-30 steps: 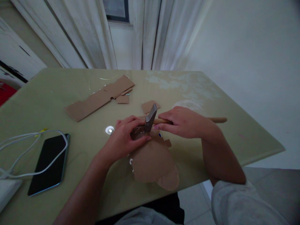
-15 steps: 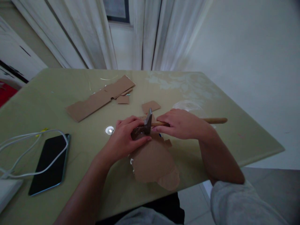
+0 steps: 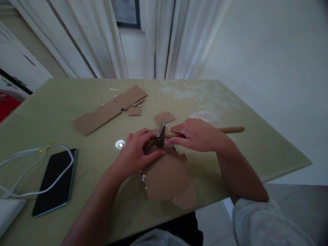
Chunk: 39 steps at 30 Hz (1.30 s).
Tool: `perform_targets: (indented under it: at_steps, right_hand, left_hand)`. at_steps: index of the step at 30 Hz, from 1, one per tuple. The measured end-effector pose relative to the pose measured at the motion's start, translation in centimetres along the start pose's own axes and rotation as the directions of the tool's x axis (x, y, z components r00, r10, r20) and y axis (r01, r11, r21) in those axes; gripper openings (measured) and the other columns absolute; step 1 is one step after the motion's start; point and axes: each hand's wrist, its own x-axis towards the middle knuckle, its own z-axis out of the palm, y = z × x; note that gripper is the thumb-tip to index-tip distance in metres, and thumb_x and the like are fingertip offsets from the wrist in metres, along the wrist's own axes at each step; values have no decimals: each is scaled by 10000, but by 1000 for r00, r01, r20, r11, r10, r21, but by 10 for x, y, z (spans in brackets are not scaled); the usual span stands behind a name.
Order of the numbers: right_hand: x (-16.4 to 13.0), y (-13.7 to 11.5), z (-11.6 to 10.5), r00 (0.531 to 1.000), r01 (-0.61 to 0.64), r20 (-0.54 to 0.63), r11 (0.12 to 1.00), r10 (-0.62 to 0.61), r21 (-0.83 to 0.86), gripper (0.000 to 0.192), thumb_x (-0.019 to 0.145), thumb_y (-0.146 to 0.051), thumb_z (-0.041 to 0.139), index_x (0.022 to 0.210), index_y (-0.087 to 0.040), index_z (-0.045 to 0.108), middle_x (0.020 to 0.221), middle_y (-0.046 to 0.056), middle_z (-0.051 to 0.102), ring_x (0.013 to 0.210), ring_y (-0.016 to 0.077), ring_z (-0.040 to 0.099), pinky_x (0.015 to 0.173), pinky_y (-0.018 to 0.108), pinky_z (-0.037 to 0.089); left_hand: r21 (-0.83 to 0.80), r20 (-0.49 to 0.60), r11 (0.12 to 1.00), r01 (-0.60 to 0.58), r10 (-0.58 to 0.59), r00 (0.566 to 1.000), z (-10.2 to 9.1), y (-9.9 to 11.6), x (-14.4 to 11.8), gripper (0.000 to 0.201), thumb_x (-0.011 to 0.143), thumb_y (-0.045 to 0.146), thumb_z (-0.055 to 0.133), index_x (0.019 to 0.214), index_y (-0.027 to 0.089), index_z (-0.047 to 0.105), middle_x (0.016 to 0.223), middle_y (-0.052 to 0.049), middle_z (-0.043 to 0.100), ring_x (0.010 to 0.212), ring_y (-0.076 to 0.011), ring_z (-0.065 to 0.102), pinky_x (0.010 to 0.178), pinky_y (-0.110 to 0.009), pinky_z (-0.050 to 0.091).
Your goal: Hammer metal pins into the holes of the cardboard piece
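My right hand [image 3: 197, 135] is closed round the wooden handle of a hammer [image 3: 161, 134], whose metal head stands over a brown cardboard piece [image 3: 166, 177]. The handle's free end juts out to the right past my wrist. My left hand [image 3: 139, 147] is curled over the far left part of the cardboard, thumb lying on top and fingers round a dark, shiny patch beside the hammer head. What lies under those fingers is partly hidden. At the near end the cardboard has a rounded flap, and white glue-like bits show along its left edge.
A long cardboard strip [image 3: 102, 114] and small scraps, one of them a square piece [image 3: 164, 117], lie farther back on the table [image 3: 256, 147]. At left are a black phone [image 3: 55, 184] and a looped white cable [image 3: 28, 194]. Curtains [image 3: 164, 41] hang behind.
Both hands keep nearly the same place on the hammer and cardboard. The hammer's handle end has shifted slightly left and up. The view has tilted a little.
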Motion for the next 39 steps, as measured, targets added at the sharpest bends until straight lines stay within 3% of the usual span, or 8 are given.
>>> perform_targets:
  at_steps: [4, 7, 11, 16, 20, 23, 31, 39]
  right_hand:
    - [-1, 2, 0, 999, 19, -49, 999, -18, 39, 454, 1104, -535, 640, 808, -203, 732, 679, 15, 638, 664, 174, 529, 661, 342, 259]
    - [-10, 7, -3, 966, 81, -258, 965, -14, 249, 500, 1084, -593, 669, 766, -207, 666, 615, -38, 498, 602, 137, 440, 640, 335, 264]
    - [-16, 4, 1, 763, 272, -613, 756, 207, 595, 605, 1067, -724, 638, 714, -248, 518, 607, -55, 389, 538, 124, 322, 552, 325, 257]
    - [2, 7, 10, 544, 349, -677, 599, 496, 720, 673, 973, -932, 554, 764, -299, 464, 594, -43, 331, 491, 151, 293, 465, 333, 243]
    - [26, 25, 18, 488, 466, -669, 481, 560, 742, 714, 892, -986, 604, 779, -292, 482, 583, -58, 328, 466, 128, 295, 434, 309, 227]
    - [40, 39, 26, 415, 548, -711, 468, 567, 693, 688, 902, -917, 687, 739, -280, 483, 570, -76, 323, 448, 104, 272, 429, 288, 207]
    - [58, 53, 39, 426, 500, -660, 447, 618, 742, 731, 880, -973, 626, 716, -284, 440, 538, -96, 268, 432, 101, 238, 418, 286, 218]
    - [58, 56, 39, 503, 523, -686, 446, 526, 726, 736, 880, -977, 629, 712, -290, 424, 546, -106, 226, 437, 100, 179, 409, 288, 179]
  left_hand:
    - [-39, 13, 999, -9, 9, 1000, -1, 1, 1, 343, 990, 455, 832, 1277, 279, 772, 1244, -70, 761, 1111, -285, 709, 993, -456, 549]
    - [-64, -19, 998, -27, 26, 999, -1, 2, 1, 422, 970, 498, 852, 1326, 288, 765, 1334, -88, 746, 1206, -309, 675, 1075, -491, 542]
    - [-48, -177, 999, 21, -29, 984, -5, -4, 0, 397, 1030, 525, 750, 1344, 283, 758, 1402, -102, 736, 1288, -322, 661, 1132, -510, 523]
    - [260, -420, 896, 361, -232, 878, -22, -23, -5, 267, 1081, 430, 622, 1182, 238, 777, 1225, -139, 777, 1189, -367, 705, 1076, -531, 542]
    - [561, -294, 642, 523, -436, 851, -28, -31, -14, 278, 1083, 408, 582, 1087, 215, 782, 1161, -197, 785, 1138, -455, 734, 962, -588, 573]
    - [632, -185, 575, 520, -539, 822, -24, -34, -18, 264, 1066, 366, 586, 1070, 187, 780, 1161, -224, 796, 1110, -470, 761, 868, -571, 602]
    - [642, -119, 569, 514, -588, 800, -16, -40, -13, 319, 1075, 270, 456, 1044, 208, 767, 1201, -193, 811, 1113, -394, 789, 817, -449, 611]
    - [583, -165, 592, 557, -585, 794, -10, -38, -7, 255, 1072, 325, 543, 1106, 188, 756, 1179, -214, 821, 1098, -410, 794, 855, -488, 626]
